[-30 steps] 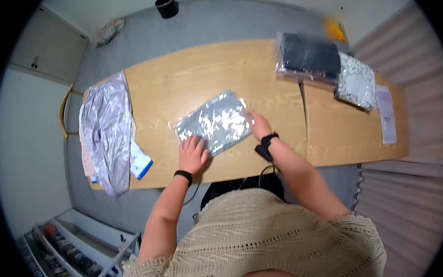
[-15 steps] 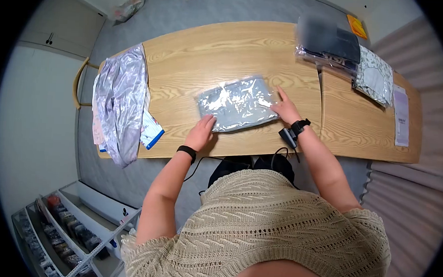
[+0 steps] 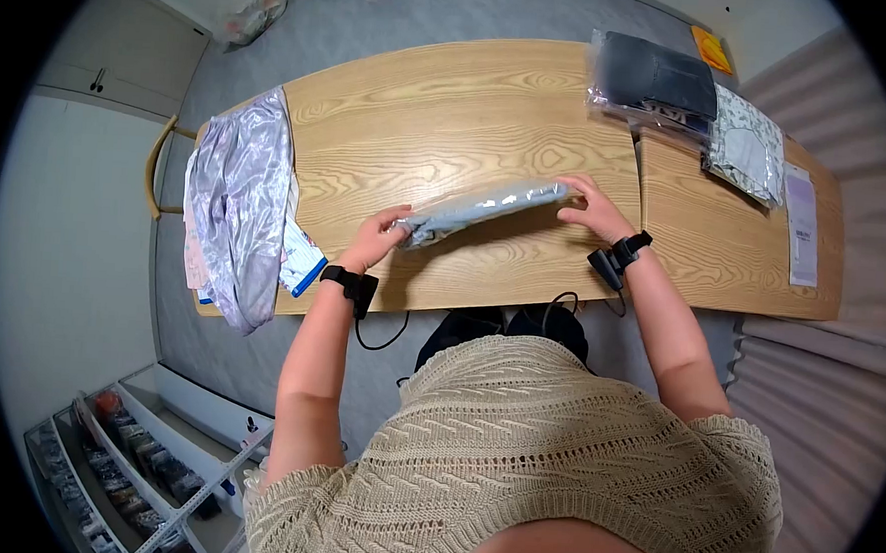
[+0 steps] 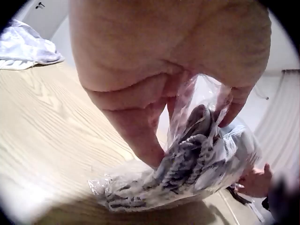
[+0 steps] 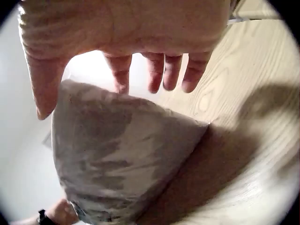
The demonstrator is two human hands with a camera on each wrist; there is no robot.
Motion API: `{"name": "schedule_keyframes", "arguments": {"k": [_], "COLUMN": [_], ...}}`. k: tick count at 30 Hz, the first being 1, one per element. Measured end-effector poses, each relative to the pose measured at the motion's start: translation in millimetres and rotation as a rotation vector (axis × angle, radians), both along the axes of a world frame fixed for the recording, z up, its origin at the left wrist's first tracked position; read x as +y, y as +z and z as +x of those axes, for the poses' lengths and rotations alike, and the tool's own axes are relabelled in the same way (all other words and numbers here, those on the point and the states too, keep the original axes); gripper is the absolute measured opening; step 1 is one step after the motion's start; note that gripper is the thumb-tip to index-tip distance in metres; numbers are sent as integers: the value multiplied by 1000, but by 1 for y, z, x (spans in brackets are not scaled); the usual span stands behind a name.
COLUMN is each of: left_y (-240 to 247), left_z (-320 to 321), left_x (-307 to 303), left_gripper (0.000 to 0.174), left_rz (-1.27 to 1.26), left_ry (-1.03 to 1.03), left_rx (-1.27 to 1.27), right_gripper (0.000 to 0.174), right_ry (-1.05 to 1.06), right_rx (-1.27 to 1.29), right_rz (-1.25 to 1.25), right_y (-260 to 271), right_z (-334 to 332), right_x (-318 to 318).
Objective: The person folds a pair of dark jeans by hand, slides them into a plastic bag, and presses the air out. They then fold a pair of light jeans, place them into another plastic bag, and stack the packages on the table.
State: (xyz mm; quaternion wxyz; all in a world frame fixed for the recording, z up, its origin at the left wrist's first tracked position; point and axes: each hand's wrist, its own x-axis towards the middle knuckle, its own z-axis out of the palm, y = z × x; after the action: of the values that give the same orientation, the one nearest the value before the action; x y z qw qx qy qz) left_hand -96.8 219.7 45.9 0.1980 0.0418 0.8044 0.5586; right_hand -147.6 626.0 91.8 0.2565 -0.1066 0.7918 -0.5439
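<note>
A folded grey-blue garment in a clear plastic bag [image 3: 487, 207] is tilted up on its long edge over the wooden table. My left hand [image 3: 373, 239] grips its left end; in the left wrist view the thumb and fingers pinch the crinkled plastic [image 4: 206, 98] around the bunched cloth [image 4: 187, 159]. At the other end, my right hand [image 3: 599, 213] holds the upper corner. The right wrist view has that thumb on one side of the bagged garment [image 5: 112, 140] and the index finger on the other, with the remaining fingers hanging apart.
Shiny lilac trousers [image 3: 234, 206] lie over other clothes at the table's left end. A dark bagged garment [image 3: 659, 83], a floral bagged one [image 3: 748, 147] and a white paper strip [image 3: 801, 225] are at the right. A shelf rack [image 3: 153, 462] stands lower left.
The bagged garment was flat on the table under both hands; now it is raised on edge, gripped at both ends. The head view also shifted between the first two frames.
</note>
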Motion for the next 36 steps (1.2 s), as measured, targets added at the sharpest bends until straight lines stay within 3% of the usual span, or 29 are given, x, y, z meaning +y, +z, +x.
{"name": "schedule_keyframes", "arguments": {"k": [1, 3, 4, 5, 7, 11, 14, 22, 24, 28, 30, 31, 34, 36], "left_y": [0, 5, 9, 13, 17, 11, 11, -2, -13, -29, -25, -18, -7, 5], "left_z": [-2, -6, -8, -8, -7, 4, 15, 29, 30, 21, 13, 8, 0, -1], "left_x": [-1, -3, -3, -2, 1, -4, -6, 3, 4, 15, 24, 26, 34, 45], "left_gripper": [43, 31, 34, 34, 40, 56, 83, 92, 91, 81, 62, 62, 30, 30], "left_rz": [0, 118, 118, 116, 155, 273, 226, 452, 125, 95, -28, -25, 125, 77], "left_ry": [-1, 183, 227, 227, 322, 340, 209, 153, 74, 249, 338, 336, 307, 307], "left_rx": [0, -165, -211, -210, -181, -150, -165, -262, -162, -243, 102, 101, 51, -52], "right_gripper": [62, 65, 58, 58, 47, 33, 24, 22, 22, 23, 23, 24, 27, 31], "right_ry": [-1, 51, 68, 68, 4, -69, -83, -140, -161, -209, -239, -318, -410, -420], "right_rx": [0, 316, 450, 451, 24, 115, 87, 81, 66, 49, 62, 19, -60, -30], "right_rz": [0, 178, 233, 231, 57, 24, 35, -46, -38, -86, -117, -104, -143, -204], "right_y": [-4, -19, -25, -29, -25, -58, -50, -74, -74, -66, -55, -42, -31, -36], "right_z": [-2, -9, -15, -19, -24, -29, -24, -25, -25, -19, -18, -17, -13, -11], "right_x": [-3, -10, -14, -15, -25, -37, -40, -38, -40, -43, -42, -40, -31, -22]}}
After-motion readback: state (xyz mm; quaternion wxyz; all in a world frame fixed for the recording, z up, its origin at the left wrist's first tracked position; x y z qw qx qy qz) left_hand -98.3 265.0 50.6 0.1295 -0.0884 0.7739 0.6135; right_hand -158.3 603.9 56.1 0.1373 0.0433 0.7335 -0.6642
